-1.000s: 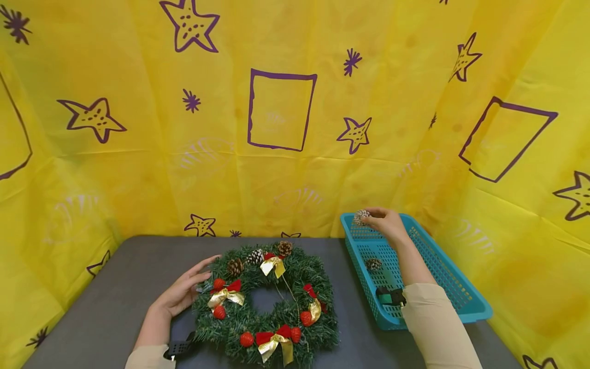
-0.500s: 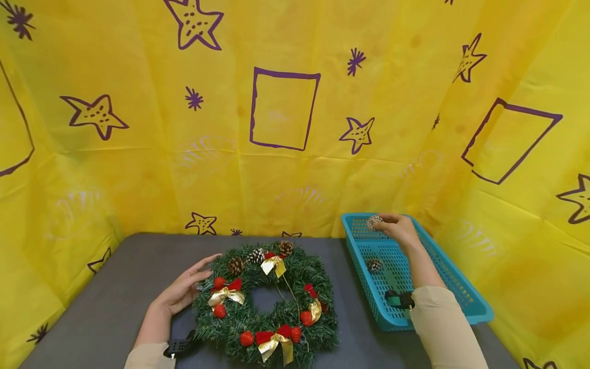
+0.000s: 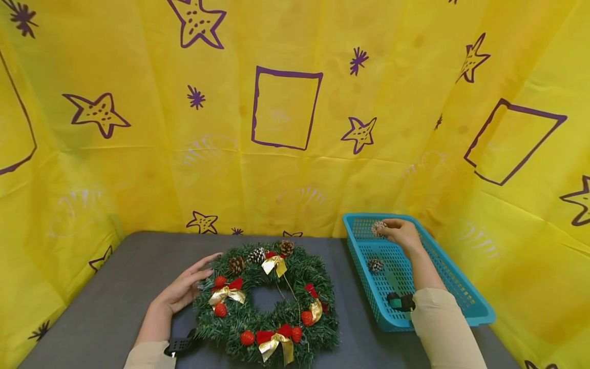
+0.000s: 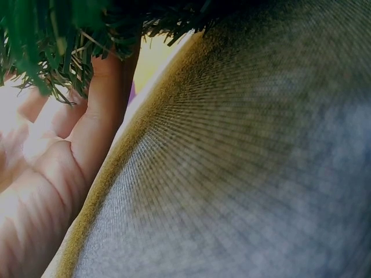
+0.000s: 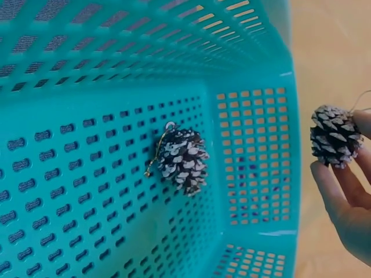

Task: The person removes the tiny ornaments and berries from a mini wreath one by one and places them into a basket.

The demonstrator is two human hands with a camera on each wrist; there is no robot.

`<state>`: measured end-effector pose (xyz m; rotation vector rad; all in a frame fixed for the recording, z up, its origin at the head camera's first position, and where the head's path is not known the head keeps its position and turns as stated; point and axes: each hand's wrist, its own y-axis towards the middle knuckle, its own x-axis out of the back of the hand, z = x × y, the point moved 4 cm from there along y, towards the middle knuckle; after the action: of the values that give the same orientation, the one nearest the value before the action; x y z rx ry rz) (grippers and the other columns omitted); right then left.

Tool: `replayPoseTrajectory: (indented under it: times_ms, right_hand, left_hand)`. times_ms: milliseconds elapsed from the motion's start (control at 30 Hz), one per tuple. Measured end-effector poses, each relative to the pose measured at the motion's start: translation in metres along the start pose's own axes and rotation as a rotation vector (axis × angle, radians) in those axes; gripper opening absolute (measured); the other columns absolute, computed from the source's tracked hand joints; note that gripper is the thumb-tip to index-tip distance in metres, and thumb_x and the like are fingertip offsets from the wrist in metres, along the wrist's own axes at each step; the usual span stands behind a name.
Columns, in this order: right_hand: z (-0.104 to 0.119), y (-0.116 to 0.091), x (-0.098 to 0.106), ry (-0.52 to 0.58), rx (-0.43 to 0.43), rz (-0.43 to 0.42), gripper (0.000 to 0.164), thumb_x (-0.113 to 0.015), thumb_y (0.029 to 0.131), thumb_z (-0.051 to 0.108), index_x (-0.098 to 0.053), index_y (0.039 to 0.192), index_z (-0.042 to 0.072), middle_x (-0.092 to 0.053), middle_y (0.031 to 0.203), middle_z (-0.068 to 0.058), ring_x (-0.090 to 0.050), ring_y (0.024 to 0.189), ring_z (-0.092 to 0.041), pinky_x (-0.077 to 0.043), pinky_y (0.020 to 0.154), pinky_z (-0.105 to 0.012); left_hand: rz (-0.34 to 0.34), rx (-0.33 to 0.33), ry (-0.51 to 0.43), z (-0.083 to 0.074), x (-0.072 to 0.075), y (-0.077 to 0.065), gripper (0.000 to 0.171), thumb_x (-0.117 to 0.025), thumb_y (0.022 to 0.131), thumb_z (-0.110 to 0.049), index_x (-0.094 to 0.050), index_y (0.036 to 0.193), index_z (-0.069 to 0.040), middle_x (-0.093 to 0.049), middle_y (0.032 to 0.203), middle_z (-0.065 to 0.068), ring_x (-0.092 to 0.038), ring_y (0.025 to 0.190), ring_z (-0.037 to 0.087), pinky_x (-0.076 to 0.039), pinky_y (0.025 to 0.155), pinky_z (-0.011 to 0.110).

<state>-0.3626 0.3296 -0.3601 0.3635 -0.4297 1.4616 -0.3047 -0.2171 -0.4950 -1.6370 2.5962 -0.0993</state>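
A green wreath lies on the grey table, dressed with gold and red bows, red balls and several pine cones. My left hand rests against its left side, fingers extended and touching the greenery; in the left wrist view the fingertips disappear under the green needles. Over the far end of the blue basket, my right hand pinches a white-tipped pine cone between thumb and fingers. A thin loop of string shows at that cone's top. Another white-tipped pine cone lies on the basket floor.
The blue perforated basket stands on the table's right side, apart from the wreath. Yellow cloth with purple drawings encloses the back and sides. Grey table surface shows left of the wreath.
My right hand has shifted right and slightly nearer with the pine cone, from the basket's far left corner toward its far middle. The left hand and wreath hold still.
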Motion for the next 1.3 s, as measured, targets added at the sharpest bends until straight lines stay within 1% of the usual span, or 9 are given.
replayPoseTrajectory:
  times_ms: [133, 267, 367, 433, 667, 900, 1100, 1200, 1300]
  right_hand:
    - [-0.004, 0.001, 0.0, 0.006, -0.01, 0.004, 0.057, -0.06, 0.098, 0.015, -0.04, 0.148, -0.004, -0.038, 0.153, -0.03, -0.042, 0.139, -0.045, -0.042, 0.112, -0.048]
    - [-0.009, 0.002, -0.001, -0.012, -0.02, 0.013, 0.057, -0.06, 0.098, 0.015, -0.04, 0.148, -0.005, -0.036, 0.153, -0.031, -0.04, 0.139, -0.046, -0.041, 0.112, -0.049]
    - [-0.013, 0.002, -0.002, -0.015, -0.024, 0.014, 0.058, -0.061, 0.098, 0.015, -0.04, 0.148, -0.005, -0.036, 0.153, -0.03, -0.04, 0.14, -0.046, -0.041, 0.112, -0.05]
    - [-0.015, 0.003, -0.002, -0.014, -0.026, 0.012, 0.058, -0.061, 0.098, 0.015, -0.04, 0.148, -0.005, -0.036, 0.153, -0.03, -0.039, 0.14, -0.046, -0.041, 0.112, -0.05]
    - [-0.02, 0.004, -0.003, -0.016, -0.042, -0.002, 0.058, -0.058, 0.099, 0.017, -0.037, 0.15, -0.004, -0.035, 0.154, -0.03, -0.039, 0.14, -0.046, -0.041, 0.112, -0.051]
    - [-0.021, 0.005, -0.003, -0.002, -0.028, -0.003, 0.059, -0.055, 0.101, 0.019, -0.034, 0.151, -0.005, -0.033, 0.155, -0.031, -0.037, 0.141, -0.046, -0.04, 0.113, -0.051]
    - [-0.018, 0.004, -0.003, 0.025, -0.006, 0.008, 0.056, -0.052, 0.102, 0.016, -0.034, 0.15, -0.007, -0.033, 0.153, -0.033, -0.038, 0.14, -0.047, -0.041, 0.113, -0.049]
    - [-0.018, 0.005, -0.003, 0.043, 0.006, 0.012, 0.053, -0.049, 0.103, 0.013, -0.034, 0.15, -0.008, -0.034, 0.152, -0.034, -0.04, 0.14, -0.047, -0.041, 0.112, -0.048]
    - [-0.017, 0.006, -0.003, 0.047, 0.007, 0.014, 0.052, -0.048, 0.104, 0.012, -0.034, 0.15, -0.008, -0.035, 0.151, -0.033, -0.04, 0.14, -0.047, -0.042, 0.112, -0.048]
  left_hand:
    - [0.009, -0.005, 0.014, 0.0, 0.0, 0.0, 0.06, -0.04, 0.107, -0.029, -0.014, 0.161, -0.022, 0.016, 0.167, 0.015, 0.017, 0.151, 0.047, -0.019, 0.112, 0.059]
    - [0.013, -0.002, -0.01, 0.001, 0.0, 0.0, 0.06, -0.039, 0.107, -0.028, -0.013, 0.161, -0.022, 0.019, 0.166, 0.015, 0.019, 0.15, 0.047, -0.011, 0.114, 0.068]
    - [0.007, 0.004, -0.006, 0.001, -0.001, 0.0, 0.06, -0.039, 0.107, -0.028, -0.013, 0.161, -0.022, 0.018, 0.167, 0.014, 0.018, 0.151, 0.046, -0.014, 0.114, 0.064]
    - [0.008, 0.005, 0.005, 0.001, -0.001, 0.0, 0.06, -0.039, 0.107, -0.029, -0.012, 0.161, -0.022, 0.018, 0.167, 0.015, 0.017, 0.151, 0.047, -0.019, 0.113, 0.057]
    - [0.023, 0.001, 0.01, 0.002, -0.001, 0.0, 0.06, -0.04, 0.107, -0.028, -0.013, 0.161, -0.021, 0.018, 0.167, 0.013, 0.019, 0.152, 0.044, -0.028, 0.098, 0.032]
    - [0.033, -0.017, -0.025, 0.002, 0.0, 0.0, 0.06, -0.039, 0.107, -0.025, -0.013, 0.161, -0.019, 0.019, 0.166, 0.013, 0.021, 0.151, 0.041, -0.035, 0.086, 0.022]
    - [0.03, -0.026, -0.053, 0.002, 0.0, 0.0, 0.06, -0.04, 0.107, -0.023, -0.013, 0.161, -0.019, 0.019, 0.167, 0.012, 0.019, 0.152, 0.039, -0.035, 0.07, 0.021]
    - [0.026, -0.024, -0.04, 0.001, 0.0, 0.0, 0.06, -0.04, 0.107, -0.023, -0.013, 0.161, -0.018, 0.019, 0.167, 0.013, 0.018, 0.152, 0.039, -0.035, 0.076, 0.022]
    - [0.024, -0.022, -0.015, 0.0, 0.0, 0.0, 0.06, -0.04, 0.107, -0.024, -0.013, 0.161, -0.018, 0.018, 0.167, 0.014, 0.019, 0.152, 0.042, -0.033, 0.088, 0.025]
